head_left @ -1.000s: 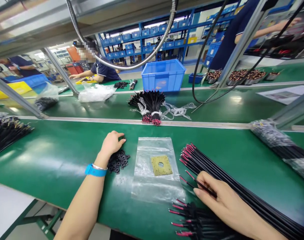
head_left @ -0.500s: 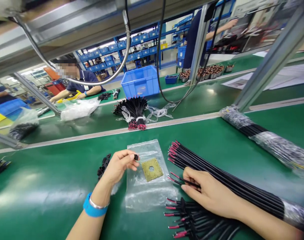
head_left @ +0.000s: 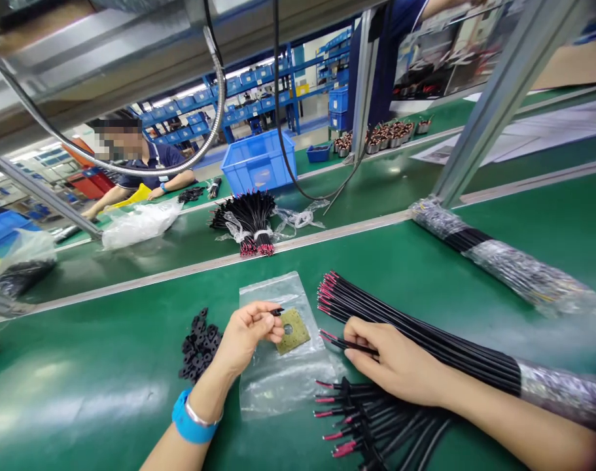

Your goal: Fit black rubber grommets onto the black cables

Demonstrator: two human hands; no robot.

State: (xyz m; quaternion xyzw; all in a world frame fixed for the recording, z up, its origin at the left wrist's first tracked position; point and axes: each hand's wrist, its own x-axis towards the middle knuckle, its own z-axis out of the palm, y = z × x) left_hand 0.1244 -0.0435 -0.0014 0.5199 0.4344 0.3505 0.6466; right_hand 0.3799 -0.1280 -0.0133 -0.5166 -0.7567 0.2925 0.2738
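Pinched between the fingertips of my left hand (head_left: 256, 332) is a small black rubber grommet (head_left: 277, 312), held over a clear plastic bag (head_left: 263, 392). A yellowish square pad (head_left: 296, 335) with a round hole lies on that bag, partly behind my fingers. My right hand (head_left: 393, 360) grips a black cable (head_left: 359, 347) whose stripped red and black wire ends point left toward the pad. Behind the right hand lies a thick bundle of black cables (head_left: 415, 320) with red ends. Nearer me, several cables with black pieces fitted (head_left: 361, 418) fan out. Loose black grommets (head_left: 199, 347) are heaped left of my left hand.
A plastic-wrapped cable bundle (head_left: 504, 258) lies at the right, near a metal post (head_left: 484, 111). Beyond the rail (head_left: 190, 268) are tied cable bunches (head_left: 253, 219) and a blue bin (head_left: 261, 163). A co-worker (head_left: 150, 163) sits across the line.
My left hand has moved right, nearer the cable end, and the grommet has turned in its fingers. My right hand keeps hold of the cable. The view has shifted, showing more of the grommet heap.
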